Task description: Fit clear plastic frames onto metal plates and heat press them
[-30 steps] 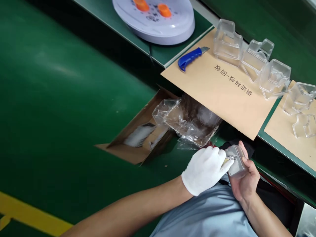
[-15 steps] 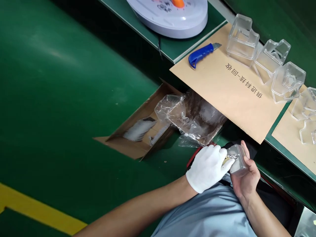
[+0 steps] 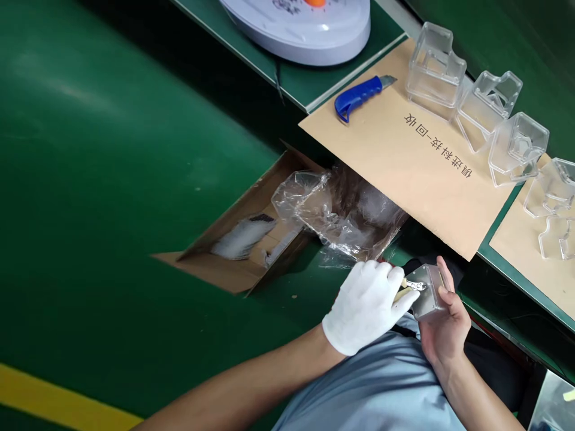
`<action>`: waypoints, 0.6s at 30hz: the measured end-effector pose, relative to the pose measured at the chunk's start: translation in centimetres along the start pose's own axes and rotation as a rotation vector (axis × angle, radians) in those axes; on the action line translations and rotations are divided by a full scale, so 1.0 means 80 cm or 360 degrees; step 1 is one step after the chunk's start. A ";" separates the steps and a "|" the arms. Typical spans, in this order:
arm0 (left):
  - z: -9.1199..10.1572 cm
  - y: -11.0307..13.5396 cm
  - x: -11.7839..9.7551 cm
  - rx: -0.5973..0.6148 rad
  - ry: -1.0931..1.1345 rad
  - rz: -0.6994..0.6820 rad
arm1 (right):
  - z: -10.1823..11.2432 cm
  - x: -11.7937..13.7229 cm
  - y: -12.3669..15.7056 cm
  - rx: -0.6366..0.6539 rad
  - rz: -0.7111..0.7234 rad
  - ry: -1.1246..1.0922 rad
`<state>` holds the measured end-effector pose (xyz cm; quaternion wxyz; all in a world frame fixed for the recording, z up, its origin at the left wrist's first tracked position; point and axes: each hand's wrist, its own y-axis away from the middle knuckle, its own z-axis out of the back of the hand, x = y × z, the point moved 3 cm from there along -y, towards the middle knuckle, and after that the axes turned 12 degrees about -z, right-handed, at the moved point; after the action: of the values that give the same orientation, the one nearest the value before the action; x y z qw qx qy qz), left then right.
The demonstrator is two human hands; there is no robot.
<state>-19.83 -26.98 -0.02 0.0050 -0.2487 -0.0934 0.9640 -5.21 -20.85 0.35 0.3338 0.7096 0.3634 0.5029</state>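
My left hand [image 3: 363,308], in a white glove, is closed around nippers with pale yellow handles [image 3: 403,293]. Their metal jaws [image 3: 417,286] rest against or just above the face of a clear plastic box [image 3: 429,299]; I cannot tell if they touch it. Bare, my right hand [image 3: 449,323] grips this box from the right side, thumb on its near edge and fingers behind. Both hands are close together in front of my body, below the table edge. The inside of my left palm is hidden.
Several clear plastic boxes [image 3: 489,105] stand in a row on cardboard [image 3: 386,143]. A blue utility knife [image 3: 358,99] lies there, blade out. Behind it sits a round white device [image 3: 305,36]. On the floor, an open carton [image 3: 233,209] holds clear plastic film [image 3: 305,197].
The whole view has shifted slightly. My gloved hand and the nippers have drawn a little left relative to the box, and more of the yellow handles shows. Both grips stay the same.
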 end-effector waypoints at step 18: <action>0.009 0.001 -0.007 -0.0043 0.0185 0.0058 | 0.001 -0.001 0.006 0.0067 -0.0065 -0.0078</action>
<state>-19.69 -27.22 0.88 -0.0105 -0.3060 -0.1013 0.9466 -5.10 -21.15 0.67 0.3378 0.7211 0.3801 0.4706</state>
